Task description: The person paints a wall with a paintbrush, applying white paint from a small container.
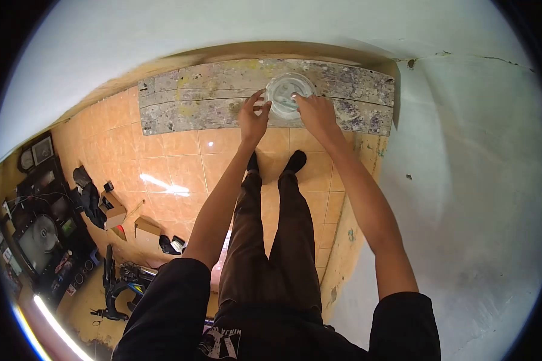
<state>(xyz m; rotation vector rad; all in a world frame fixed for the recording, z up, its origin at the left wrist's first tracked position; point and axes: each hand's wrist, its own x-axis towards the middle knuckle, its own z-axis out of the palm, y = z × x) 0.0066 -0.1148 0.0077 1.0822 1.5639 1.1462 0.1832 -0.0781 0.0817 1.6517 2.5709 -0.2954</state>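
A clear round bowl point(274, 85) rests on a paint-spattered wooden bench point(205, 96). At its left side is my left hand point(255, 118), thumb and fingers curved against the rim. My right hand point(318, 113) reaches over the right side of the bowl, its fingers bent together and the tips above the inside. A pale spot shows at those fingertips; what they hold, if anything, I cannot tell. Something pale and see-through shows within the bowl, partly covered by the right hand.
A pale wall point(464, 180) rises close on the right, another behind the bench. Orange floor tiles point(180, 150) lie below, where my feet stand. At the lower left are a cardboard box point(111, 210), a fan point(44, 233), a dark cabinet and a bicycle-like frame point(117, 295).
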